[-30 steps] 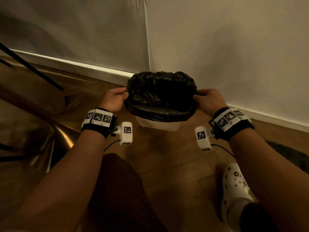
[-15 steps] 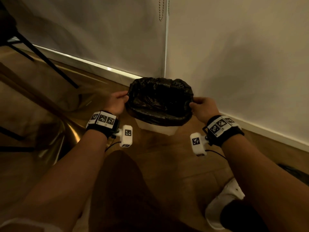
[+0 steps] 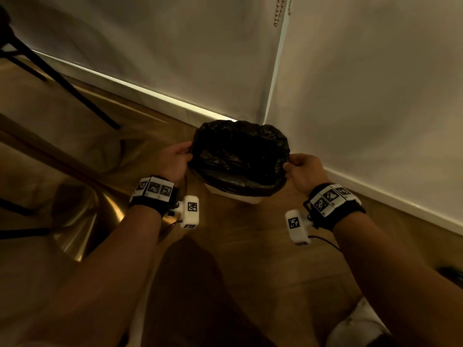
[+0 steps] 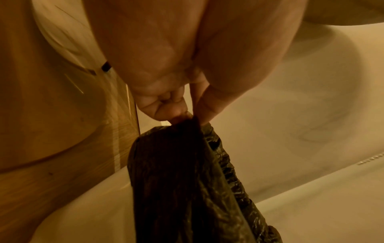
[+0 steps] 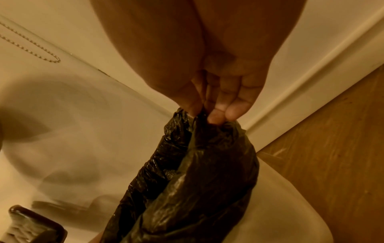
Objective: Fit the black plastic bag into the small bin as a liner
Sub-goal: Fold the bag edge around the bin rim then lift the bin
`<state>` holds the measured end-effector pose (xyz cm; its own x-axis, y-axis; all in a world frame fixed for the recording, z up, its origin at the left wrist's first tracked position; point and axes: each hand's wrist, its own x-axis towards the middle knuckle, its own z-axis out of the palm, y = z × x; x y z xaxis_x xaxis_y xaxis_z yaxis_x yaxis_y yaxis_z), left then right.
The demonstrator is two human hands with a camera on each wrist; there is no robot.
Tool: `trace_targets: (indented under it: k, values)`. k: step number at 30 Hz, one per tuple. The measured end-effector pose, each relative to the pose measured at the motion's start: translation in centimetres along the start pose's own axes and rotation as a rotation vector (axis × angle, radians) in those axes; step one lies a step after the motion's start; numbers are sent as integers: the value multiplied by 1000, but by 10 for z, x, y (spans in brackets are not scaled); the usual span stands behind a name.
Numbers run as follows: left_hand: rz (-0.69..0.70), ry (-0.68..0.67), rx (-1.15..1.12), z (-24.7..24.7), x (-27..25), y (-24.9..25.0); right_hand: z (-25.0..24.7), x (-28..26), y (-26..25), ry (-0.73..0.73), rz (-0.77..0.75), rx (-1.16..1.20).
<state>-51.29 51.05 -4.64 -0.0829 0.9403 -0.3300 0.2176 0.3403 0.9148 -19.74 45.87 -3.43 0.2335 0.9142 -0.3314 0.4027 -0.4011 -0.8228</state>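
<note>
Pinching the left edge of the black bag (image 3: 240, 156) between thumb and curled fingers, the left hand (image 3: 175, 160) sits just beside the left side of the bin (image 3: 240, 197). The left wrist view shows this pinch closely: the thumb and the fingers (image 4: 166, 106) meet on a small fold of the plastic (image 4: 187, 164), which hangs down from them. The right hand (image 3: 304, 170) does the same on the right edge, and in the right wrist view its fingertips (image 5: 220, 111) close on a gathered bit of the bag (image 5: 197, 172). Between the two hands the bag is spread open over the mouth of the small white bin, its edge folded outward over the rim all around, so only the lower near part of the bin shows under the black plastic. Both wrists carry black bands with white marker tags (image 3: 156, 189) and small white camera blocks (image 3: 191, 212). The bin stands on a wooden floor (image 3: 250, 246) in the far corner, close to a white wall (image 3: 375, 83) on the right and a white blind (image 3: 150, 46) behind, with a bead chain (image 3: 278, 11) hanging at the top. On the left there are thin black legs (image 3: 62, 78) of some furniture and a shiny golden base (image 3: 82, 221). Near the lower right, part of a white shoe (image 3: 355, 326) is visible.
</note>
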Motion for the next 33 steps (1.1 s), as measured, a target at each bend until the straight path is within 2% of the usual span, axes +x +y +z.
trace_targets:
  k: [11,18,26,30,33]
  values:
    - [-16,15,114,-18,11,-11,33,16,-3,-40,12,26]
    - [-10,54,48,-15,6,-12,37,18,1,6,-3,95]
    - [-7,69,77,-23,23,-25,42,28,2,35,24,74]
    - [31,58,166,-18,17,-16,42,31,2,32,32,46]
    - [28,87,141,-17,17,-15,42,31,1,32,23,35]
